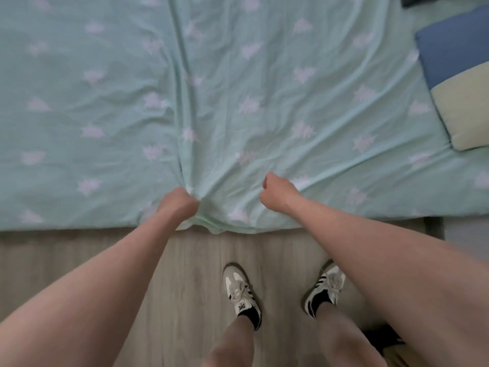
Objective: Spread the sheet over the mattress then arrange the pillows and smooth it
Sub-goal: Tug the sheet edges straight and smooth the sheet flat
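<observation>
A pale green sheet (264,75) with pink star-like prints covers the mattress across the upper half of the view. A long fold runs from the top centre down to my left hand (178,205), which is shut on a bunch of the sheet at the near edge. My right hand (277,193) sits a little to the right with its fingers curled; whether it pinches fabric is hidden under the fist. A blue pillow (455,49) and a pale yellow pillow (465,109) lie on the bed's right side.
Grey wood floor (185,287) lies below the bed edge, with my two feet in white sneakers (240,290) standing on it. A dark object (415,0) sits at the top right corner of the bed. Another dark thing (381,337) lies on the floor by my right leg.
</observation>
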Motion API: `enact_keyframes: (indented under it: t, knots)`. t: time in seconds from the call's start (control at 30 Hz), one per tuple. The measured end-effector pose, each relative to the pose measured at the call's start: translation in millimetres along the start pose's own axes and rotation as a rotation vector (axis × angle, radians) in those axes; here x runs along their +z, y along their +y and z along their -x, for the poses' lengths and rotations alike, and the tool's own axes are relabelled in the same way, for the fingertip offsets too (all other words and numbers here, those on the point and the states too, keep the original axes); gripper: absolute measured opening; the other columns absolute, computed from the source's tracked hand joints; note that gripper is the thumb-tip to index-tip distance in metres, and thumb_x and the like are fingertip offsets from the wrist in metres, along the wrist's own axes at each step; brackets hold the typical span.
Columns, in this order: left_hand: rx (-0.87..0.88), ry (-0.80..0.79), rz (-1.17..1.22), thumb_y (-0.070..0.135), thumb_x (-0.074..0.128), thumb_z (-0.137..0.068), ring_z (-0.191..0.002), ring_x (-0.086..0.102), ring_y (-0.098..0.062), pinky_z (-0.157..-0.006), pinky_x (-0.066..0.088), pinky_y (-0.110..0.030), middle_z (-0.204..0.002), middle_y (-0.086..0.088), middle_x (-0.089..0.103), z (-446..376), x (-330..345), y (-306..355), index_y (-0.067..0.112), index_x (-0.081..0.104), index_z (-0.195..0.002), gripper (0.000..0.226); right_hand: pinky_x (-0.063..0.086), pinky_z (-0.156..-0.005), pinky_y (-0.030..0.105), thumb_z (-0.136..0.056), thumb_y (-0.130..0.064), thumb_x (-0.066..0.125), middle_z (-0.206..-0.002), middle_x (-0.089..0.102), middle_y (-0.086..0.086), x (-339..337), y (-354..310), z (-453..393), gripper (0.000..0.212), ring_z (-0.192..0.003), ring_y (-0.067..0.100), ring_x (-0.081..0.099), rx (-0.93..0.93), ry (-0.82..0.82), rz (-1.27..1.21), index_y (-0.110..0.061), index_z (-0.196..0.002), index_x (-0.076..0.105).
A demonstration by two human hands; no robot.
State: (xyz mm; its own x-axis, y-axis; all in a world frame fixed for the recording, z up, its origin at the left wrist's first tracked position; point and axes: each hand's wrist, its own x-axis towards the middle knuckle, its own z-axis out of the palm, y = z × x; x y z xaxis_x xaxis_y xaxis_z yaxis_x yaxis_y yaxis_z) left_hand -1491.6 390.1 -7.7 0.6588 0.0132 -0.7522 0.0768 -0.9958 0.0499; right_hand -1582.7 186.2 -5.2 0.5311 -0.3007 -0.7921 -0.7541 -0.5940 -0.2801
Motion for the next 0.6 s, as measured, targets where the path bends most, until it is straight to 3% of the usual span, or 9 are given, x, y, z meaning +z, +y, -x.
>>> enact_keyframes:
  t: [0.07, 0.2, 0.4, 0.6]
  knots:
    - [0.092, 0.032, 0.047, 0.01, 0.047, -0.082, -0.099, 0.063, -0.038, -0.076, 0.048, -0.035, -0.105, -0.02, 0.067, 1.8, -19.8, 28.8, -0.001, 0.065, -0.102, 0.03, 0.043, -0.08, 0.033, -0.089, -0.013, 0.043, -0.122, 0.056, 0.016, -19.6, -1.1, 3.1, 0.039, -0.106, 0.035, 0.056, 0.026, 0.058, -0.053, -0.005, -0.126, 0.042]
    - [0.237, -0.025, 0.111, 0.007, 0.044, -0.077, -0.071, 0.055, -0.029, -0.063, 0.043, -0.032, -0.076, -0.014, 0.06, 12.2, -37.7, 90.4, 0.008, 0.06, -0.076, 0.016, 0.039, -0.078, 0.033, -0.087, -0.009, 0.044, -0.125, 0.055, 0.019, -57.1, 2.3, 2.1, 0.045, -0.111, 0.037, 0.056, 0.044, 0.136, -0.142, -0.003, -0.13, 0.036]
    - [0.272, -0.047, 0.194, 0.011, 0.045, -0.081, -0.068, 0.051, -0.025, -0.06, 0.04, -0.03, -0.076, -0.01, 0.063, 27.6, -59.8, 168.1, 0.011, 0.064, -0.077, 0.02, 0.042, -0.083, 0.03, -0.092, -0.015, 0.045, -0.135, 0.05, 0.018, -128.4, 12.1, 1.4, 0.05, -0.109, 0.033, 0.053, 0.03, 0.075, -0.221, -0.002, -0.139, 0.035]
    - [0.33, 0.018, 0.181, 0.018, 0.047, -0.083, -0.065, 0.045, -0.023, -0.058, 0.037, -0.031, -0.069, -0.007, 0.054, 46.6, -111.0, 224.9, 0.016, 0.056, -0.073, 0.013, 0.037, -0.071, 0.028, -0.09, -0.016, 0.045, -0.107, 0.052, 0.009, -207.6, 7.8, 14.2, 0.019, -0.089, 0.026, 0.048, -0.035, 0.128, -0.293, -0.01, -0.107, 0.049]
